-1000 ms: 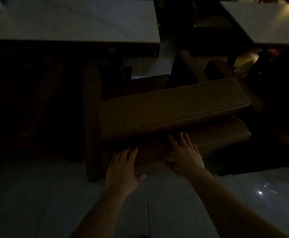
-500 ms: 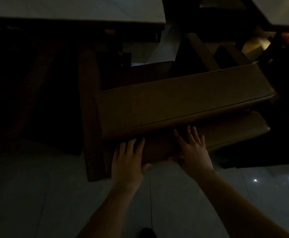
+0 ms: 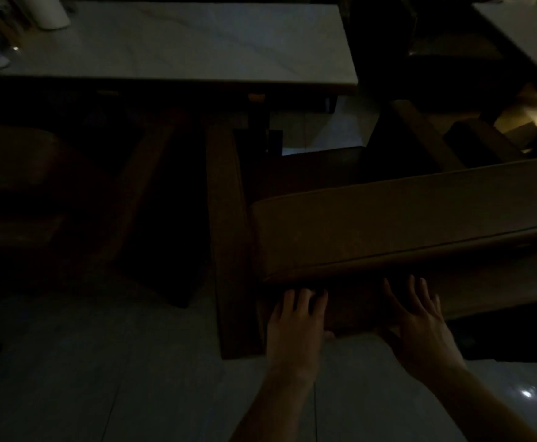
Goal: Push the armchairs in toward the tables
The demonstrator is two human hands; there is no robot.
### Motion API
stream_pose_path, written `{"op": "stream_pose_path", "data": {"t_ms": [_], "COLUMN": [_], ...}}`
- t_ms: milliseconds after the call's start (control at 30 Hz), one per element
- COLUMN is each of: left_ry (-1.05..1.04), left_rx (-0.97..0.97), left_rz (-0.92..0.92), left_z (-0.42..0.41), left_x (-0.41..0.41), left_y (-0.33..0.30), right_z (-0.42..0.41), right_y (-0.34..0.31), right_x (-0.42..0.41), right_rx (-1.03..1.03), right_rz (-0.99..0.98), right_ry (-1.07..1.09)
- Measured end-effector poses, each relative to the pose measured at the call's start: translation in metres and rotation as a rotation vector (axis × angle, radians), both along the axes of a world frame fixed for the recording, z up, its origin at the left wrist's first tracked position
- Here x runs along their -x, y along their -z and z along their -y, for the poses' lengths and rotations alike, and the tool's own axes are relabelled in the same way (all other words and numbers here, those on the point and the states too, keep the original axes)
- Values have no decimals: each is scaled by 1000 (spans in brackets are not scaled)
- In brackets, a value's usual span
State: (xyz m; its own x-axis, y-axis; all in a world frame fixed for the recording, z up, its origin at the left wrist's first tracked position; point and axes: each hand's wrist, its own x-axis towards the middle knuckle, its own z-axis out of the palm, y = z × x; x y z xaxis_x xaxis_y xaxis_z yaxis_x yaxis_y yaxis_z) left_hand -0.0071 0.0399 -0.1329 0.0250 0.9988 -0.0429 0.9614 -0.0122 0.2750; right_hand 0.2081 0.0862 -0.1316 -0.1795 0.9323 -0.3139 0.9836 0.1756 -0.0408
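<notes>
Armchair [image 3: 404,224] under your palms: brown, matt, leather-like, piped seam.
Table [image 3: 178,43] at your 11 o'clock: pale, smooth, marble-veined.
Floor [image 3: 101,378]: glossy tiles, glinting at 4 o'clock.

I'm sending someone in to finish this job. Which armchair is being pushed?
Find the long pale marble table. The brown armchair stands off its near right corner, angled. Unlike the darker chair to its left, it has both hands flat against its back.

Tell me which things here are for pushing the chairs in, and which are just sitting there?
For the job: brown armchair, left hand, right hand, white table.

Just there: white roll on the table, second armchair in the dark on the left.
</notes>
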Motion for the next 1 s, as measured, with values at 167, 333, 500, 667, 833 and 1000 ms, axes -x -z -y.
{"op": "stream_pose_path", "data": {"t_ms": [167, 333, 500, 667, 833, 1000], "left_ry": [1, 24, 42, 39, -15, -19], "left_rx": [0, -53, -48, -28, -7, 3], "left_rz": [41, 59, 55, 47, 72, 55], "left_z": [2, 2, 2, -2, -12, -26], "left_x": [5, 11, 30, 72, 115, 143], "left_y": [3, 7, 7, 6, 4, 6], "right_z": [10, 13, 18, 21, 12, 3], "right_y": [-5, -7, -5, 3, 4, 11], "right_x": [10, 18, 36, 75, 117, 146], "right_rx": [-26, -25, -37, -69, -54, -77], "right_rz": [2, -31, -41, -59, -89, -102], "right_ry": [13, 37, 48, 42, 33, 41]}}
